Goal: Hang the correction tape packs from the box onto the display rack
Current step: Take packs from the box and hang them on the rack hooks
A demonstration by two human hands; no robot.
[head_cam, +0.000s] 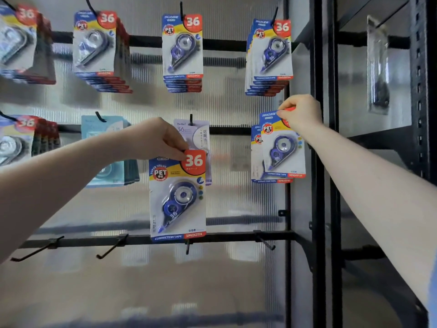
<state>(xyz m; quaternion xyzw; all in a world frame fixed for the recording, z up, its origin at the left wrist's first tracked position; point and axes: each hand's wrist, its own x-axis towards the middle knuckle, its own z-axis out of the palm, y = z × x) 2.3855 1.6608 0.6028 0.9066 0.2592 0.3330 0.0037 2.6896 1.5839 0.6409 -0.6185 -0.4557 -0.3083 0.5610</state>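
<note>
My left hand [153,140] pinches the top edge of a blue correction tape pack [178,197] with a red "36" badge, held in front of the rack's middle row. My right hand [301,113] pinches the top of another blue pack [282,149] at the right hook of the middle row, where one more pack hangs behind it. Whether that pack sits on the hook I cannot tell; my fingers hide it. The display rack [227,45] carries stacks of packs on its upper row [182,53]. The box is out of view.
A pale lilac pack [196,136] hangs on the middle hook behind my left hand's pack, a light blue stack [106,150] to its left. The lowest bar has several bare hooks [112,248]. A black shelf upright [319,162] stands right of the rack.
</note>
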